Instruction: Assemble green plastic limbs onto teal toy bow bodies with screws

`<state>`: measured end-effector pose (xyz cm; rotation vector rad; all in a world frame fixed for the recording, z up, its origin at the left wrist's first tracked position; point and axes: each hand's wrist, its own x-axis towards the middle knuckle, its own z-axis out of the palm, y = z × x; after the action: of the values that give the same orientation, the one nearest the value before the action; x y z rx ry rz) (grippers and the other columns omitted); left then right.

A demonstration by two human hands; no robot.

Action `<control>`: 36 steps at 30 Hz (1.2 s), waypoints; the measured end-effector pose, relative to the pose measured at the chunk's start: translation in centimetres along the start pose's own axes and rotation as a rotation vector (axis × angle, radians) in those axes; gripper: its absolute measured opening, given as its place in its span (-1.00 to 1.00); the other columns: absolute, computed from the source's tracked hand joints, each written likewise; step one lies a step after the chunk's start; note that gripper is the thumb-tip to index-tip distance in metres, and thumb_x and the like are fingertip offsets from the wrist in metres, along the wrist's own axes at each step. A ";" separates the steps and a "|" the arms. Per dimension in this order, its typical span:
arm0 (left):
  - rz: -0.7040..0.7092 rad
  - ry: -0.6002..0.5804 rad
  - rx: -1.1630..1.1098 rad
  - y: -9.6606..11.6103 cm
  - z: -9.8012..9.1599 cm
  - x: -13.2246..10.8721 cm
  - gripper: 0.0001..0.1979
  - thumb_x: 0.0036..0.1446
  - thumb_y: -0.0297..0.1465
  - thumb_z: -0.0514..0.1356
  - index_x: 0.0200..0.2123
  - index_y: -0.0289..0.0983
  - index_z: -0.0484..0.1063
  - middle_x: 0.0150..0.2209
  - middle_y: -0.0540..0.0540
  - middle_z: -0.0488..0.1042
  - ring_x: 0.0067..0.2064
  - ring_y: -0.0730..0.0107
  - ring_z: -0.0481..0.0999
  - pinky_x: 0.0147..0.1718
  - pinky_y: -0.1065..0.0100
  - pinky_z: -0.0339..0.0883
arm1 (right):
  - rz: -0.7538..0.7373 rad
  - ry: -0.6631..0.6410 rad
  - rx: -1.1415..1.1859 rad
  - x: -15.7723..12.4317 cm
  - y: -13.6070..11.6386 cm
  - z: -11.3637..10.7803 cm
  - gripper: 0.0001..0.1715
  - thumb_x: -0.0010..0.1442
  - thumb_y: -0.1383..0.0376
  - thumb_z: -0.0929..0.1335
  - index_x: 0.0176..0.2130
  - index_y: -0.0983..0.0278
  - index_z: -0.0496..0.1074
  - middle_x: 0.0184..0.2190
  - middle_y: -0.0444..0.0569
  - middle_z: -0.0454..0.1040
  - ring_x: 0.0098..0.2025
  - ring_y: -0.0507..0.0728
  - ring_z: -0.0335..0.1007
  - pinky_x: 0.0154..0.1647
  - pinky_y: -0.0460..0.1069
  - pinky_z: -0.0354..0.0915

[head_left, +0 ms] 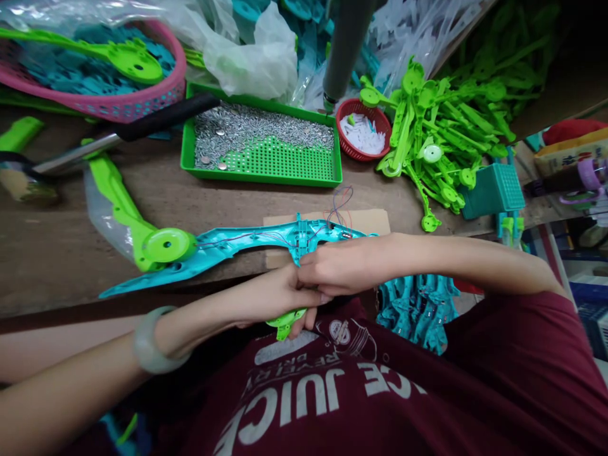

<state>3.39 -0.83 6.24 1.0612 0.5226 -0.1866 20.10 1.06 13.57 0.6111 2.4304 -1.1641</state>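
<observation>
My left hand point(278, 294), with a pale bangle on the wrist, is closed around a small bright green plastic part point(286, 324) close to my shirt. My right hand point(332, 265) crosses over it with curled fingers; what its fingertips pinch, if anything, is hidden. Just beyond both hands lies a long blue plastic shell point(251, 235) with its hollow side up. Thin wires point(342, 199) run along it and loop up near its right end. A green plastic limb with a round disc point(167, 244) rests on the shell's left end.
Behind the shell stands a green tray point(261, 179) of screws, beside a red basket point(361, 154) of white pieces. Green parts point(441, 139) are heaped at right. A black-handled tool point(156, 120) slants over the left side; a dark post point(346, 50) rises at the back.
</observation>
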 end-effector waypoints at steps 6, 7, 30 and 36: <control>0.023 0.153 -0.151 -0.7 0.7 0.6 -0.63 0.11 -0.07 0.24 -0.51 -0.26 0.44 -0.62 -0.05 0.52 -0.65 0.43 0.42 -0.61 0.42 0.23 | 0.035 0.199 -0.005 -3.0 1.4 -1.1 -0.76 0.24 0.40 0.40 -0.06 0.39 0.44 -0.15 0.09 0.53 -0.19 0.11 0.38 -0.22 -0.02 0.23; 0.027 0.195 -0.189 -0.8 0.8 0.7 -0.64 0.12 -0.08 0.24 -0.48 -0.27 0.45 -0.60 -0.05 0.53 -0.64 0.44 0.43 -0.61 0.43 0.22 | 0.053 0.265 -0.021 -3.8 1.7 -1.4 -0.70 0.23 0.36 0.43 -0.03 0.39 0.42 -0.12 0.09 0.52 -0.17 0.12 0.38 -0.22 -0.02 0.23; 0.486 0.649 -0.016 1.9 1.0 -0.6 -0.61 0.29 -0.07 0.13 -0.44 -0.23 0.38 -0.50 0.02 0.38 -0.41 0.41 0.37 -0.28 0.35 0.27 | 0.244 1.221 0.298 -1.6 1.1 9.1 -0.80 0.31 0.17 0.33 -0.12 0.24 0.39 -0.18 0.06 0.44 -0.11 0.17 0.44 -0.11 0.12 0.45; 0.475 0.645 0.303 1.3 0.6 -0.1 -0.69 0.27 -0.15 0.10 -0.45 -0.19 0.35 -0.49 -0.01 0.43 -0.40 0.33 0.41 -0.36 0.35 0.24 | 0.023 0.947 -0.733 -4.5 -2.0 4.0 -0.65 0.37 0.42 0.26 0.12 0.25 0.35 0.08 0.20 0.41 -0.08 0.17 0.39 -0.12 0.07 0.38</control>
<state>4.00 -0.68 7.55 1.5160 0.8136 0.5296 23.38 -4.26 14.72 1.0732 3.2662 0.1916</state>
